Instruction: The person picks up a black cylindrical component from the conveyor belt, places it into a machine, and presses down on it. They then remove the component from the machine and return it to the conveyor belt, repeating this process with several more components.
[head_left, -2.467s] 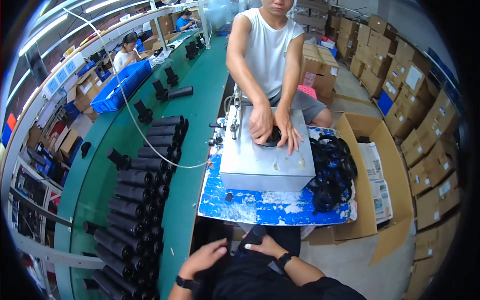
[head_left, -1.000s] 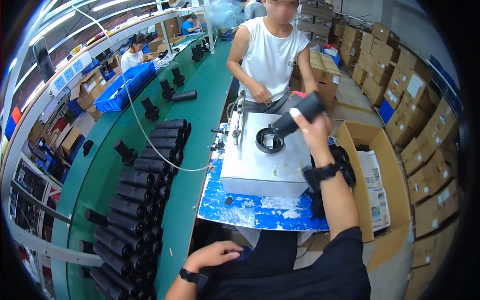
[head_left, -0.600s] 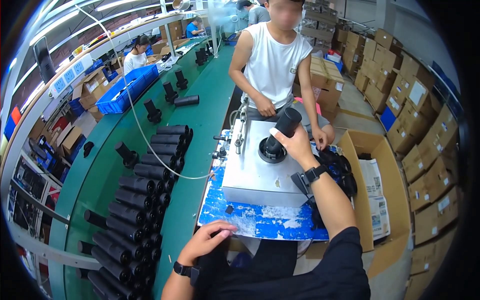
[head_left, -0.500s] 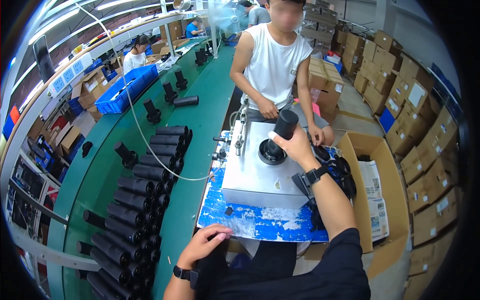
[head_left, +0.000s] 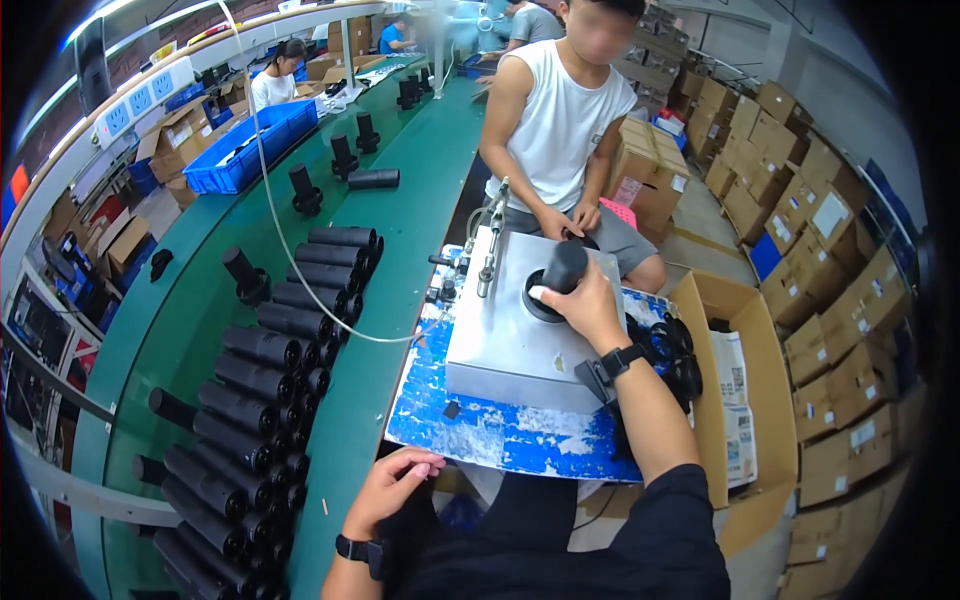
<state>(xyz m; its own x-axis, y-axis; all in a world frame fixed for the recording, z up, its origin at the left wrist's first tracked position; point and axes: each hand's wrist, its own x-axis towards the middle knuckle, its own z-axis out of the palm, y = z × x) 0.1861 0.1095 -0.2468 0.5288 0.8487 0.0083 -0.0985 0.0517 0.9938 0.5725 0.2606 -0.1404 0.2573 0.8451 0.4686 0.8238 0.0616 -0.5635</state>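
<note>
My right hand (head_left: pixel 588 305) is wrapped round a black cylinder (head_left: pixel 566 264), thumb on its near left side. The cylinder stands slightly tilted in a round black ring (head_left: pixel 535 300) on top of a silver metal box (head_left: pixel 500 345); the hand hides part of the ring and the cylinder's lower end. My left hand (head_left: pixel 392 484) holds nothing that I can see; its fingers are loosely bent, with the fingertips by the near left edge of a worn blue board (head_left: pixel 500 440) that carries the box. Metal valve fittings (head_left: pixel 490 250) stand at the box's left side.
Many black cylinders (head_left: pixel 250 375) lie stacked on the green bench (head_left: pixel 340 450) at left; several stand upright on flanged ends. A white hose (head_left: pixel 265 200) hangs across. Dark cables (head_left: pixel 675 355) and an open carton (head_left: pixel 710 400) are at right. A co-worker (head_left: pixel 560 120) sits opposite, hands together.
My right hand has pushed the black cylinder lower toward the ring. The co-worker's hands have come together around something black. My left hand stays near the board's edge; the view has shifted slightly.
</note>
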